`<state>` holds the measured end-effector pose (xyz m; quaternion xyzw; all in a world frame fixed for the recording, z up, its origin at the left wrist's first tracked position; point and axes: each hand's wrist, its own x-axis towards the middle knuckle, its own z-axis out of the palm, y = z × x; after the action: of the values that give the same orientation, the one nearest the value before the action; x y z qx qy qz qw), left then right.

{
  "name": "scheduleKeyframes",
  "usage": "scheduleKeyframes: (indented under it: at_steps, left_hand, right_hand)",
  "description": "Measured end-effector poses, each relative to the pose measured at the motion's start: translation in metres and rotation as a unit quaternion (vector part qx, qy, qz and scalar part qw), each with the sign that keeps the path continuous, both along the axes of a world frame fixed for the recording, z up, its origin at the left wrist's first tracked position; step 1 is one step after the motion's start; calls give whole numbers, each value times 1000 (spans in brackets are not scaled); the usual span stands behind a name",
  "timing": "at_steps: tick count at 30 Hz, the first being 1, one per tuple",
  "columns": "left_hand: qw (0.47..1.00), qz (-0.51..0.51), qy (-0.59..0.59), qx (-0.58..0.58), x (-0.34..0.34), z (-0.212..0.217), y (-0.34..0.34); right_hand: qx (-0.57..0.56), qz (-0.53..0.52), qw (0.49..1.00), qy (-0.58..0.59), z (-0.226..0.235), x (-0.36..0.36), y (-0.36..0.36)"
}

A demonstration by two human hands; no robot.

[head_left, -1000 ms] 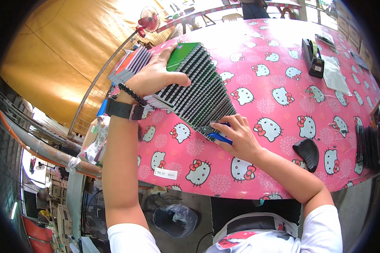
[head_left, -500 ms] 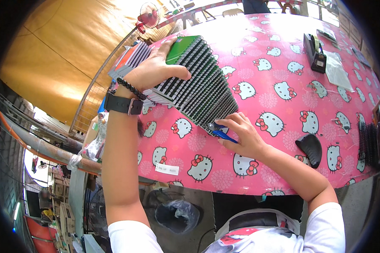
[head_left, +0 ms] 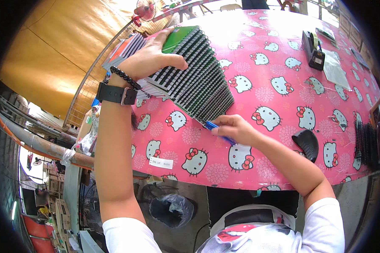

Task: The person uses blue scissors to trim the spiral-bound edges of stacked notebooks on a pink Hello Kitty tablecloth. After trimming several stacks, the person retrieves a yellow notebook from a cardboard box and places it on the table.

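A tall stack of spiral notebooks (head_left: 198, 74) with a green cover on top leans on the table, its rows of wire coils facing me. Over its upper end lies my left hand (head_left: 156, 57), gripping it with the thumb on the coil side. The wrist carries a watch and a beaded bracelet. At the stack's lower near corner, my right hand (head_left: 236, 128) is closed around blue-handled pliers (head_left: 226, 138). Their tip is by the end of the lowest coils; whether it touches wire is too small to tell.
The pink patterned table (head_left: 257, 101) holds a black tape dispenser (head_left: 313, 52), a curved black object (head_left: 307, 144), a bundle of black coils (head_left: 366, 145) and a white label (head_left: 161, 162). More notebooks (head_left: 124, 48) stand behind my left hand. A lined bin (head_left: 172, 211) sits below the edge.
My right hand has turned, with the pliers now nearer the corner and their handles closer together. The whole view has shifted slightly; my left hand keeps its hold on the stack.
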<state>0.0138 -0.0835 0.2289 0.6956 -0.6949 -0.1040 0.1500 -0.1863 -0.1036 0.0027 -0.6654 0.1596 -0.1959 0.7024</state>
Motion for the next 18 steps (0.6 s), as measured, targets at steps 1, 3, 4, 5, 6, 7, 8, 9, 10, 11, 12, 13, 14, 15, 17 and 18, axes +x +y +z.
scheduleKeyframes:
  at_steps: [1,3,4,5,6,7,8,9,10,11,12,13,14,15,17,18]
  left_hand:
    - [1000,-2,6,-5,0,-2,0]
    - [1000,-3,17,-18,2,-3,0]
    - [999,-9,39,-13,3,-4,1]
    - [999,-12,37,-12,4,-4,0]
    - [999,-13,36,-10,4,-3,0]
    - [999,-13,36,-9,5,-3,0]
    - [1000,-9,13,-15,5,-3,-1]
    - [1000,-7,10,-13,5,-3,-2]
    - [1000,-5,6,-11,5,-3,-3]
    - [1000,-3,3,-10,5,-3,-3]
    - [1000,-8,2,-11,4,-2,-2]
    - [1000,-9,8,-11,4,-2,-1]
    - [1000,-10,15,-11,5,-3,-1]
    - [1000,-11,21,-13,5,-3,-1]
    - [1000,-2,23,-7,4,-4,-2]
    - [1000,3,21,-2,1,-3,-1]
  right_hand:
    - [68,27,997,0,2,-1,-3]
    - [201,81,976,-4,8,-4,-6]
    - [130,46,990,6,1,-1,0]
    - [-53,-35,998,-12,-4,-2,5]
    - [-235,-114,965,-28,-7,-4,10]
    - [-407,-187,893,-43,-7,-5,12]
    - [-423,-190,886,-25,-7,-8,12]
    - [-443,-195,874,-29,-6,-8,12]
    - [-463,-201,863,-33,-6,-7,11]
    - [-483,-207,850,-37,-6,-7,11]
    - [-494,-210,843,-36,-7,-5,10]
    - [-506,-213,835,-36,-8,-3,10]
    - [-518,-217,827,-35,-9,-2,10]
    - [-518,-215,827,-33,-9,-2,9]
    - [-520,-211,827,-27,-10,-3,6]
    - [-457,-184,869,-53,-12,-3,5]
